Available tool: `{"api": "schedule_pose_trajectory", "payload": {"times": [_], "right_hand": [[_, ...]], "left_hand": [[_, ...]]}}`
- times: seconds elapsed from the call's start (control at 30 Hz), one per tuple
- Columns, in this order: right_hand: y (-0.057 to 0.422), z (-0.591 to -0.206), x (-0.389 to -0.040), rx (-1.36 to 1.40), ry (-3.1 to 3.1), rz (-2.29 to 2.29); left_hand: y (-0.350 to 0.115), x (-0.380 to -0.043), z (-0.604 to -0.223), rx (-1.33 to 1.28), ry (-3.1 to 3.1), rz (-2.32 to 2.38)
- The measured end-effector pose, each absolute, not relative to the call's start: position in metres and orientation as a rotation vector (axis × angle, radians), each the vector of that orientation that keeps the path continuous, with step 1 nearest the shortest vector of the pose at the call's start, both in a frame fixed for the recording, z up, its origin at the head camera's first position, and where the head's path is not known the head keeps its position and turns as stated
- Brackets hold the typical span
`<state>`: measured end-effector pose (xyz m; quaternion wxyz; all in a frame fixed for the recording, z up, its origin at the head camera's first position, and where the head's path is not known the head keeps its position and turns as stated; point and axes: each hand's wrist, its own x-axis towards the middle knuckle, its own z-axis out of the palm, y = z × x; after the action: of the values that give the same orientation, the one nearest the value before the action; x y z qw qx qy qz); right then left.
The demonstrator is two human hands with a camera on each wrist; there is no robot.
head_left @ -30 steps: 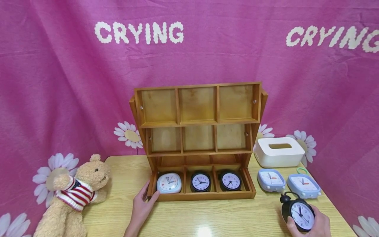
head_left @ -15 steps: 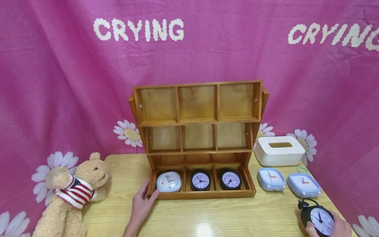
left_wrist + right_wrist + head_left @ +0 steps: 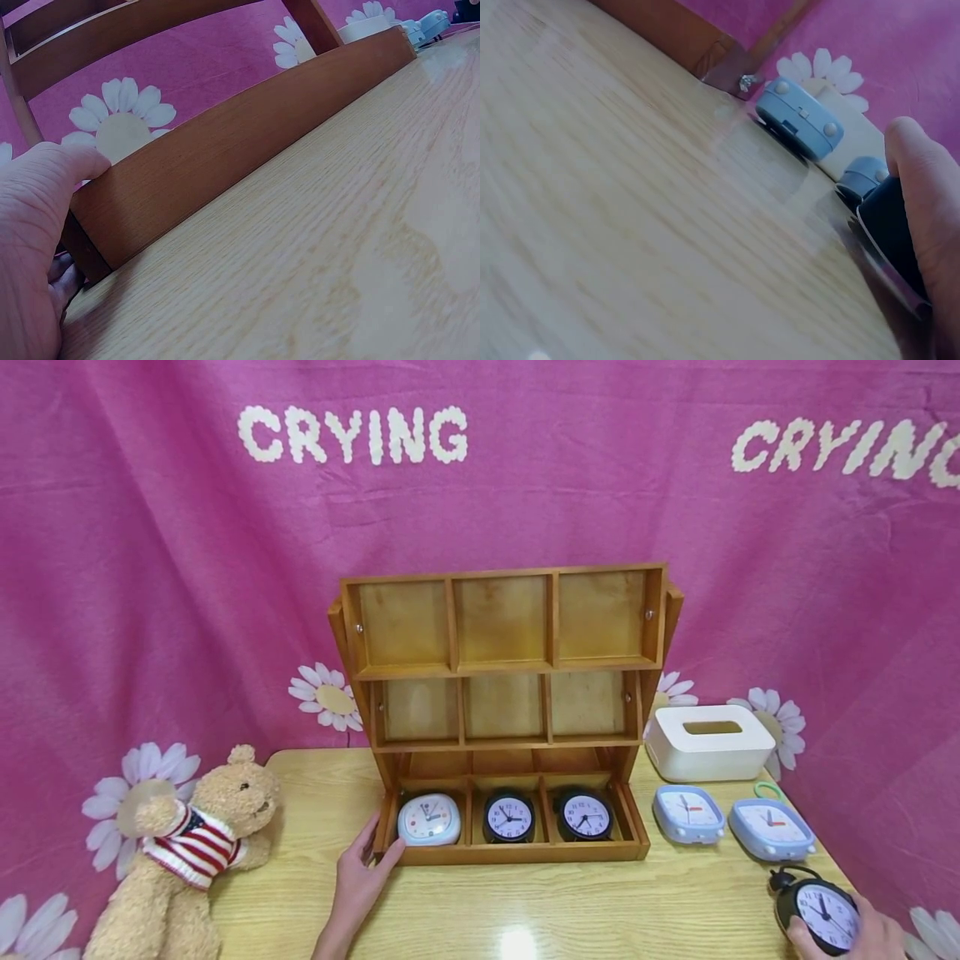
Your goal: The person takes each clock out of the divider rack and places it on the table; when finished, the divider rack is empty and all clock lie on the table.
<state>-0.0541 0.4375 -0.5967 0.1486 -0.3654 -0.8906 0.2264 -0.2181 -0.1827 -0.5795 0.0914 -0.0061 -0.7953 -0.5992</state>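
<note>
My right hand (image 3: 870,927) grips a black twin-bell alarm clock (image 3: 825,914) near the table's right edge, its white face turned up. In the right wrist view the thumb (image 3: 919,172) lies over the clock's dark body (image 3: 892,225). My left hand (image 3: 358,878) holds the front left corner of a three-tier wooden shelf (image 3: 517,854), thumb on the front board and fingers along the side. In the bottom tier sit a white-and-blue alarm clock (image 3: 428,821) on the left and two round black clocks, one in the middle (image 3: 508,819) and one on the right (image 3: 585,817).
Two light blue alarm clocks, a left one (image 3: 688,815) and a right one (image 3: 772,831), lie right of the shelf. Behind them stands a white tissue box (image 3: 708,760). A teddy bear (image 3: 191,852) in a striped sweater leans at the left. A pink curtain (image 3: 525,510) hangs behind.
My right hand has carried the black alarm clock to the right and slightly down, toward the table's right edge. The left hand stays at the shelf corner.
</note>
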Motion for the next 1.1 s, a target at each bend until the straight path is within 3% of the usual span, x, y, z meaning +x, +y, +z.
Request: {"api": "schedule_pose_trajectory", "payload": {"times": [0.57,1.1], "right_hand": [[0.437,-0.589,-0.063,-1.101,-2.623,0.653],[0.412,-0.574,-0.07,-0.412,-2.296,0.527]], "left_hand": [[-0.183,-0.218,-0.58,-0.012,-2.357,-1.77],[-0.182,-0.218,-0.581,-0.027,-2.349,-1.797]]}}
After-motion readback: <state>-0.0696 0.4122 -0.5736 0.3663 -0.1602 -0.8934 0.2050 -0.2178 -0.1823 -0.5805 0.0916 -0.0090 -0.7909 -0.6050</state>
